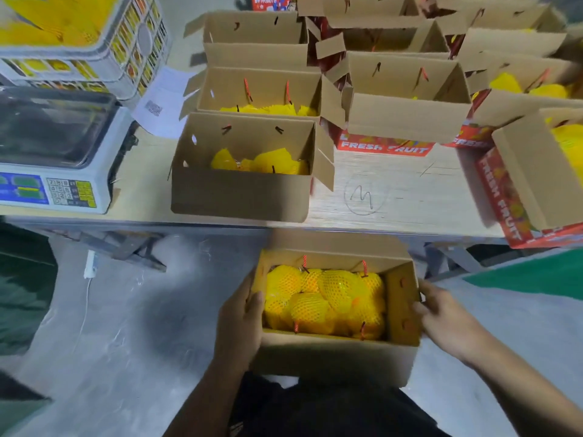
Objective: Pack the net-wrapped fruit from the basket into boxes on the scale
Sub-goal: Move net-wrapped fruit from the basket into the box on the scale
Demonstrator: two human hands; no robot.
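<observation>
Head view is showing the left hand (pixel 241 316) and the right hand (pixel 441 313) gripping the two ends of a full box (pixel 334 357), fingers curled over its walls, holding it below the table (pixel 394 184) edge. The wrapped fruit (pixel 325 301) is lying packed inside, while the scale (pixel 56 152) is sitting empty at the left. I judge that keeping the box level and setting it squarely among the other boxes (pixel 246 171) is what matters here.
</observation>
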